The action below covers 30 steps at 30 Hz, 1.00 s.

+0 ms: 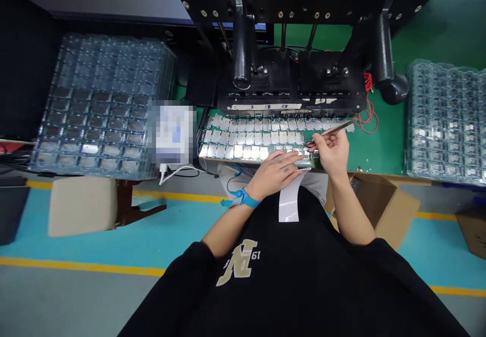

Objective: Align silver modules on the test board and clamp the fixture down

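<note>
My right hand [334, 154] is closed around dark tweezers [340, 127], and their tip points down and left at the small parts near the table's front edge. My left hand [276, 174] lies flat there with its fingers stretched to the right, below the tweezer tip. A blue wrist strap [243, 199] is on my left wrist. From beside my left fingertips a white strip [289, 204] hangs over the edge onto my shirt. Behind both hands lie rows of small silvery square boards [246, 138], many with a yellow dot. My fingers partly cover the front row.
A black fixture [292, 107] with two lever handles [241, 48] stands behind the boards. Stacked clear trays of parts stand left [102, 109] and right [448, 124]. Red wires [370, 112] lie beside the fixture. A blurred white box [172, 132] with a cable sits left; a cardboard box [383, 208] is below.
</note>
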{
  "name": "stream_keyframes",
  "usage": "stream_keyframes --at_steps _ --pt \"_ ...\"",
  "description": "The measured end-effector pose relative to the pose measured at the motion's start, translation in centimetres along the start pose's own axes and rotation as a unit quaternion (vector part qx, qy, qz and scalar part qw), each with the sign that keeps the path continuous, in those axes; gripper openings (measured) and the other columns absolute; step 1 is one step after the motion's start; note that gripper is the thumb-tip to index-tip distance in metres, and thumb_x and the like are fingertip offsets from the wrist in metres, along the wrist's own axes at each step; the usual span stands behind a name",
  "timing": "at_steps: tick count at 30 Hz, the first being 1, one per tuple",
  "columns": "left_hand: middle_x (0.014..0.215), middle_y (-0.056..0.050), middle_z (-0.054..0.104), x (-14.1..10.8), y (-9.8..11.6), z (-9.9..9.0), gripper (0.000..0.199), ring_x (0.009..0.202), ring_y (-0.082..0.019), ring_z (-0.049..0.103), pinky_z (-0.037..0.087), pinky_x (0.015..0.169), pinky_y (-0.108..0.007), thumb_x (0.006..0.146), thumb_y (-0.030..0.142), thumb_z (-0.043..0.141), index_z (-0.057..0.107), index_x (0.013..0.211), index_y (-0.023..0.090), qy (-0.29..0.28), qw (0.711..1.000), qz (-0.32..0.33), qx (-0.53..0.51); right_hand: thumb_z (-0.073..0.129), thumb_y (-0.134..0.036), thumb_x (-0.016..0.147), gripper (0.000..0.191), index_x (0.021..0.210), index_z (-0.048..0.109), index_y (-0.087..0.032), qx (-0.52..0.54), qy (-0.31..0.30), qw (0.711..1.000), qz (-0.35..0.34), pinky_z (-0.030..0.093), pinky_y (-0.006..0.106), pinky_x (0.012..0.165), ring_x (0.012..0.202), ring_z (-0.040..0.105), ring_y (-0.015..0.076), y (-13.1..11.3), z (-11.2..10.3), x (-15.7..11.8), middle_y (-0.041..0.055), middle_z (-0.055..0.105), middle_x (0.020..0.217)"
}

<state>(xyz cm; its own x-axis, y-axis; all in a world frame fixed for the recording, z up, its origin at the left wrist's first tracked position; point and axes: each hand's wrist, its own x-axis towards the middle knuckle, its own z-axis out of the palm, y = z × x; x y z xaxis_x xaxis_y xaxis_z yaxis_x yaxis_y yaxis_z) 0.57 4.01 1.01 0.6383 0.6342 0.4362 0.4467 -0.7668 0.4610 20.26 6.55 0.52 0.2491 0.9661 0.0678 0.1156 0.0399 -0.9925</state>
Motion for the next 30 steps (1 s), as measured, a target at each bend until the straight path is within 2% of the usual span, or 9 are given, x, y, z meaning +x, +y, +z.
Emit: stream_keyframes --at_steps 11,20,30 --pt "0.123 -0.007 0.073 0.24 0.24 0.03 0.018 0.120 -0.022 0.067 0.052 0.100 -0.042 0.099 0.028 0.057 0.068 0.089 0.018 0.003 1.000 -0.009 0.005 0.074 -0.049 0.081 0.035 0.085 0.050 -0.025 -0.031 -0.006 0.999 -0.004 0.056 0.027 0.049 0.053 0.065 0.0129 -0.63 0.28 -0.16 -0.0049 0.064 0.065" --pt "0.123 -0.006 0.072 0.25 0.29 0.09 0.017 0.121 -0.021 0.066 0.052 0.100 -0.040 0.099 0.027 0.057 0.068 0.090 0.017 0.007 1.000 -0.015 -0.001 0.077 -0.043 0.079 0.032 0.084 0.052 -0.024 -0.011 -0.009 1.000 -0.003 0.056 0.026 0.050 0.053 0.066 0.0129 -0.82 0.29 -0.19 -0.0041 0.066 0.066" --pt "0.125 -0.004 0.072 0.18 0.27 0.16 0.018 0.124 -0.020 0.064 0.050 0.103 -0.041 0.100 0.028 0.056 0.070 0.093 0.019 -0.016 0.999 -0.038 -0.011 0.078 -0.041 0.078 0.031 0.082 0.052 -0.024 -0.014 -0.024 1.000 -0.012 0.056 0.026 0.051 0.054 0.066 0.0122 -0.64 0.11 -0.29 -0.0046 0.066 0.067"
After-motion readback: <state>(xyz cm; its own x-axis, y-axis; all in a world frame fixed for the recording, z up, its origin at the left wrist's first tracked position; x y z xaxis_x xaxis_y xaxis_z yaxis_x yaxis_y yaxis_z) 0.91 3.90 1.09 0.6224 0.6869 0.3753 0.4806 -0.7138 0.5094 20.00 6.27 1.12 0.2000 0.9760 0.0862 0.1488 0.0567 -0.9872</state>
